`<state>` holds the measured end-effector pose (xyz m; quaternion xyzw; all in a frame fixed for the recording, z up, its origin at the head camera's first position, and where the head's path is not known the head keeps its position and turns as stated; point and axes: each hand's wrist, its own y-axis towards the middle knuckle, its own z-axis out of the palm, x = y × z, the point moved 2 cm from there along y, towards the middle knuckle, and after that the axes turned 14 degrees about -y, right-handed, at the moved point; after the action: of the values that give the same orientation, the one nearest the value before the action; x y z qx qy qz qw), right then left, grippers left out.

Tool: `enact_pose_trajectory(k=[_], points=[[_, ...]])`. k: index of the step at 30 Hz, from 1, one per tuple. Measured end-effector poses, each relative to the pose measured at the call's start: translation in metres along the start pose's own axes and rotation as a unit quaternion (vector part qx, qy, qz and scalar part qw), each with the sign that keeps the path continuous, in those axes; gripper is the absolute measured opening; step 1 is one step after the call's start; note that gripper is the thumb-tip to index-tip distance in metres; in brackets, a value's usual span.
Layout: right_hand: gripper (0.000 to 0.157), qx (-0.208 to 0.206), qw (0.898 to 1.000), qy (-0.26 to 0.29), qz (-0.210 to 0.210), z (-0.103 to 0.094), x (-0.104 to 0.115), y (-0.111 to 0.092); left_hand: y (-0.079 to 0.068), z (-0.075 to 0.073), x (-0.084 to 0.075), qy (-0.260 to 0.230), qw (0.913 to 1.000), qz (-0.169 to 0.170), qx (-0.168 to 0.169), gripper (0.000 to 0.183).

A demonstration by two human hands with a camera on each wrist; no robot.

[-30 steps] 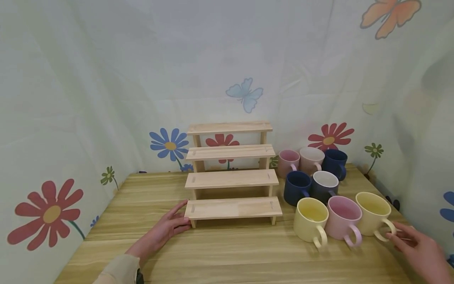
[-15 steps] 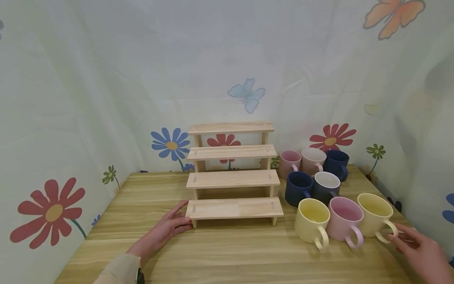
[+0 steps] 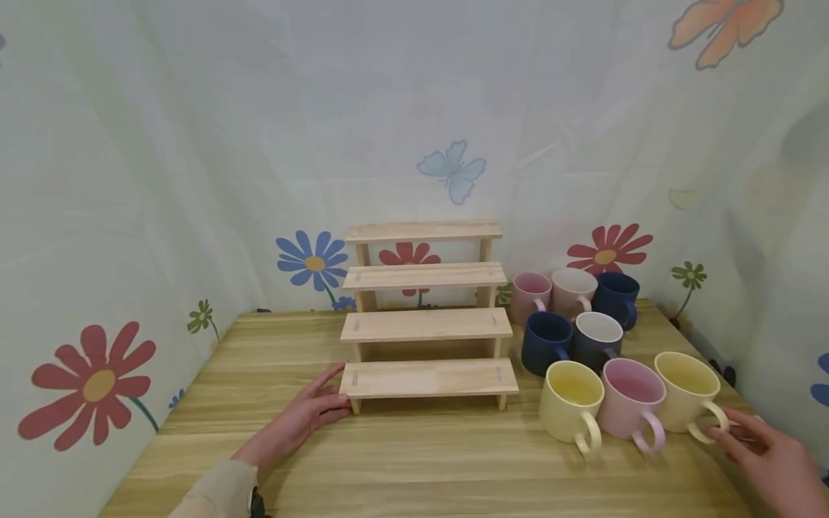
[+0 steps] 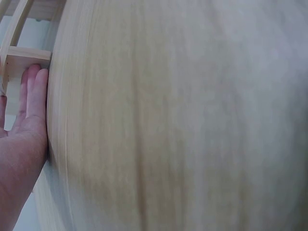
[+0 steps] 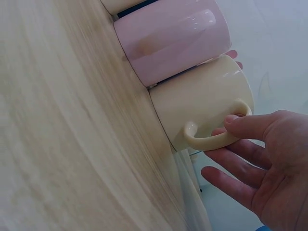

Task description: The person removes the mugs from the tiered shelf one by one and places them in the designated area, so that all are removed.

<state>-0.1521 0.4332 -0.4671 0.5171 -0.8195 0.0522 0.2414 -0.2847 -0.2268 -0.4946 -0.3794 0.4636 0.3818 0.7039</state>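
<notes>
At the front right of the table, a pale yellow mug (image 3: 685, 392) stands upright. My right hand (image 3: 771, 457) pinches its handle between thumb and fingers; the right wrist view shows the thumb on top of the handle (image 5: 211, 140) and the lower fingers off it. A pink mug (image 3: 630, 399) stands close beside that mug, with another yellow mug (image 3: 570, 403) to its left. My left hand (image 3: 301, 417) touches the left end of a four-step wooden stand (image 3: 427, 378). In the left wrist view its fingers (image 4: 34, 94) are straight against the stand's leg.
Behind the front mugs stand a navy mug (image 3: 546, 345) and a dark grey mug (image 3: 597, 338). Further back are a pink mug (image 3: 531, 301), a pale pink mug (image 3: 573, 298) and another navy mug (image 3: 615, 298). A flowered curtain (image 3: 311, 108) encloses the wooden table (image 3: 414, 460).
The head view has shifted slightly, so everything sits a little further right in it. Both hands keep their contact, and the stand and mugs stay in place.
</notes>
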Motion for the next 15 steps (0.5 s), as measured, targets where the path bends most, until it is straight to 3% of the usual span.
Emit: enact_pose_trajectory(k=[8, 15], points=[[0.051, -0.003, 1.0, -0.013, -0.021, -0.005, 0.003, -0.001, 0.0, 0.0, 0.0, 0.004, 1.0, 0.001, -0.002, 0.08], [0.086, 0.081, 0.995, -0.033, -0.051, -0.021, 0.017, -0.001, -0.005, 0.002, -0.006, 0.033, 0.9994, 0.007, 0.002, 0.08]])
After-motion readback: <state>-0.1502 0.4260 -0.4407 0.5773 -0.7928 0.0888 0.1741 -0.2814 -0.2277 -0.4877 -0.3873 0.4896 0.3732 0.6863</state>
